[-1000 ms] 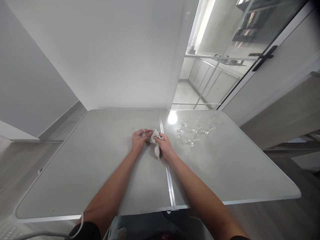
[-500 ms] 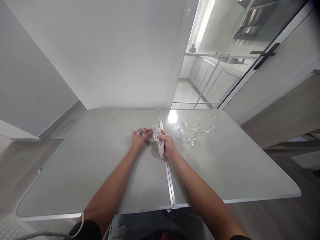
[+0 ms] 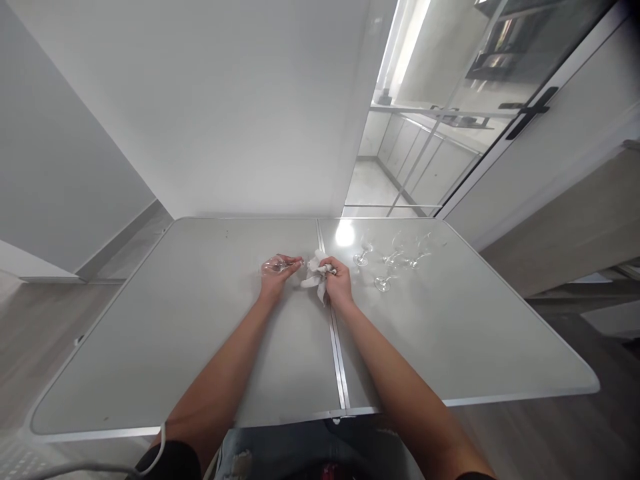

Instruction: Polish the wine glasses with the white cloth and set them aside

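My left hand (image 3: 276, 279) is closed around a clear stemmed glass (image 3: 273, 265), which lies sideways with its bowl to the left and its foot end toward the cloth. In my right hand (image 3: 339, 283) a crumpled white cloth (image 3: 316, 272) is gripped, its loose ends hanging down over the table. The cloth sits beside the foot end of the glass; whether they touch I cannot tell. Right of my right hand, several clear stemmed glasses stand on the table, among them a front glass (image 3: 383, 283) and a left glass (image 3: 361, 259).
The pale folding table (image 3: 175, 347) has a metal seam (image 3: 339, 363) running across its middle. A white wall (image 3: 260, 120) rises behind it. A glass-paned door (image 3: 425, 147) stands at the back right. A white cable (image 3: 163, 443) hangs by my left arm.
My left hand has shifted slightly left with the glass and tilted it. The cloth has come away from the stem toward the right and changed its folds. The standing glasses have not moved.
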`<state>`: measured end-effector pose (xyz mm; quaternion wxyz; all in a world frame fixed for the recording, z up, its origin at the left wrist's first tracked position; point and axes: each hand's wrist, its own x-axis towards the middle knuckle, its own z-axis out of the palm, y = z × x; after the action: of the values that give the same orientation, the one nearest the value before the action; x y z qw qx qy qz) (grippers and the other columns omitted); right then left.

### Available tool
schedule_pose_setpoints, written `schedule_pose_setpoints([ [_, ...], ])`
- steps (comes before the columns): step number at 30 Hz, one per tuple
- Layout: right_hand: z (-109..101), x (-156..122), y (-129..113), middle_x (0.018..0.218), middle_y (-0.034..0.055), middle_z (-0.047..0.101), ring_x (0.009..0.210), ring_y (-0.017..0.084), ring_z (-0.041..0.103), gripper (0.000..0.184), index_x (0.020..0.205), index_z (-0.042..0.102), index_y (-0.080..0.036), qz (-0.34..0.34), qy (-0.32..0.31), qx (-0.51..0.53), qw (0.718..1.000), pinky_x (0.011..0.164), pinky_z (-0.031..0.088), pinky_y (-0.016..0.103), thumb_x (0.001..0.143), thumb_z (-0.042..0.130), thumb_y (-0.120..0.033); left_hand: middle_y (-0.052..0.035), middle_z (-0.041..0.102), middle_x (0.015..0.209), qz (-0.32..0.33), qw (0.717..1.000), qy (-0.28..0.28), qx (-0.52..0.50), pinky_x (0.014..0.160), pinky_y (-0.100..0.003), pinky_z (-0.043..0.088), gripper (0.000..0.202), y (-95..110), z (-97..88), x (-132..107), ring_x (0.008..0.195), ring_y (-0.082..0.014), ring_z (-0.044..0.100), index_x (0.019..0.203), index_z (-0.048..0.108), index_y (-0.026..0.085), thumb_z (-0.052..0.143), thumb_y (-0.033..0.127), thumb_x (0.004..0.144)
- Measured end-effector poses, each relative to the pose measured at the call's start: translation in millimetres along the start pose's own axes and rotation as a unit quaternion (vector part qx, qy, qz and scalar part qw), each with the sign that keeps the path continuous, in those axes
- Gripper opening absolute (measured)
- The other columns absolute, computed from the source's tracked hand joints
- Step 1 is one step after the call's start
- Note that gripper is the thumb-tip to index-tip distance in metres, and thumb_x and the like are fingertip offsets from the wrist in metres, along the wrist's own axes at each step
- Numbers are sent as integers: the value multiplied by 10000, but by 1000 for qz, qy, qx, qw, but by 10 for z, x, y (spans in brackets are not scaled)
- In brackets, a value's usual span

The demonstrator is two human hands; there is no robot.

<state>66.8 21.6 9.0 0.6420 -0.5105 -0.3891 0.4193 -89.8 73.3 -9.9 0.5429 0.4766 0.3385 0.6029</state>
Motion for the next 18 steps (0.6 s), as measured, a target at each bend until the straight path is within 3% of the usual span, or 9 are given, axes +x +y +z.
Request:
schedule_pose_setpoints([
  [3,24,-22,-6,683,-32,529,670,137,480,52,727,601,-214,14,-53,35,998,631,389,236,694,582,-249,-64,773,888,-23,999,-41,-16,876,-431,559,301,8,9,-23,918,-267,741,785,679,191,914,296,630],
  [6,104,-67,-37,773,10,615,745,163,560,183,796,642,-205,67,-108,152,980,701,456,269,789,570,-374,-71,777,893,-35,998,-52,-7,826,-411,573,318,10,10,-24,859,-254,741,799,689,184,918,313,620],
  [9,146,-82,-35,915,32,673,838,178,617,220,916,689,-210,79,-92,183,976,749,490,275,784,649,-382,-75,778,900,-34,999,-35,-8,804,-386,576,335,10,9,-10,837,-236,738,794,681,179,921,328,614],
  [12,125,-65,-6,937,-9,673,804,149,625,339,1046,664,-268,43,-50,187,980,719,494,253,726,770,-305,-77,778,886,-25,999,-26,-3,802,-371,574,336,4,14,-3,832,-225,738,784,678,176,922,331,612],
  [15,99,-55,17,829,-14,672,717,133,604,274,951,677,-236,31,-22,202,979,682,489,252,732,800,-346,-80,778,869,-22,999,-33,1,824,-382,575,327,-4,16,-6,851,-234,744,766,679,175,923,326,610],
  [18,103,-76,18,755,-3,681,673,135,593,261,871,720,-192,62,-41,171,983,648,478,253,717,815,-380,-77,777,858,-17,1000,-17,-13,809,-381,578,329,-5,8,-3,856,-242,747,762,676,176,928,313,602],
])
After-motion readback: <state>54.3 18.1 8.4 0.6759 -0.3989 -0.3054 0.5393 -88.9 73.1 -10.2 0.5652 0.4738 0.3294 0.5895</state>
